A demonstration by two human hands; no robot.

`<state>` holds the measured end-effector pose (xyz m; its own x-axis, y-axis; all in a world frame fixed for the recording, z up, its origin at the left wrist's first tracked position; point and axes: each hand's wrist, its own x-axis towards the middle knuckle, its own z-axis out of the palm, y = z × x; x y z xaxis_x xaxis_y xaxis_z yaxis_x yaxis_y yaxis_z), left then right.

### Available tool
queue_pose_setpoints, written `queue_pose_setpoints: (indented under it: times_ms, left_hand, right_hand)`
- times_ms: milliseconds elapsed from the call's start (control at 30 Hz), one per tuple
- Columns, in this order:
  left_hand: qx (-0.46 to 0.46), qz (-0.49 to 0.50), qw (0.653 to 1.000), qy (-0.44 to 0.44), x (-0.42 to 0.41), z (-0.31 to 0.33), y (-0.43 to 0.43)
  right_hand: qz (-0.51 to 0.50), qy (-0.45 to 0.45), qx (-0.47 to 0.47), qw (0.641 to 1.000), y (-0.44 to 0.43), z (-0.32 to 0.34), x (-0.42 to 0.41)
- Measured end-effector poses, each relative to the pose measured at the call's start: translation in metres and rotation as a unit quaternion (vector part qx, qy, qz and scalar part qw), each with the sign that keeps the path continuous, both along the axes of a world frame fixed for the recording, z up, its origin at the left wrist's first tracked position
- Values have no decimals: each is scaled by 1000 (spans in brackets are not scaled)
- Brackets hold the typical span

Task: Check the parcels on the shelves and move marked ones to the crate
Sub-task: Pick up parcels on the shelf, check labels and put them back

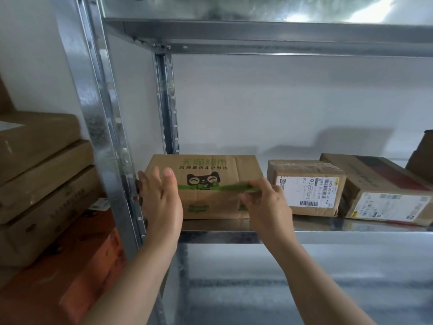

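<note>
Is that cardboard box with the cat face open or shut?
Shut, as far as shows: green tape runs across the front of the cat-face box, and no flap is lifted. Its back is hidden.

A plain white wall [281, 102] backs a galvanised metal rack. Its slotted front upright [103, 127] slants up the left side, a rear upright [165, 102] stands against the wall, and an upper shelf [257, 34] crosses overhead, its shiny underside catching glare at the top right. The middle shelf [351, 235] shows a grey steel lip. Soft light throws faint shadows on the wall. Left of the rack lies an orange-red surface [35, 289]
</note>
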<state>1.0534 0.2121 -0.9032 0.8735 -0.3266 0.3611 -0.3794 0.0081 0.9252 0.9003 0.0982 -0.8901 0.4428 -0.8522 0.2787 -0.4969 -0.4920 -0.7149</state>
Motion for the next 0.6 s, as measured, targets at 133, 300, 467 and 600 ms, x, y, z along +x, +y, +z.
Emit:
queue_pose_setpoints:
  times_ms: [133,300,467,600]
  left_hand:
    - [10,0,1000,16,3,1,0]
    - [105,20,994,16,-11,21,0]
    - [176,79,981,7,-9,32,-5]
    - [129,73,989,-4,-9,24,0]
  right_hand:
    - [-16,-32,-2,999,-2,-3,-3]
    - [-29,-67,4,997,-6,-6,-10]
    - [-26,-127,32,991,-15,-8,-21]
    - [-18,-203,69,977,-17,-5,-29]
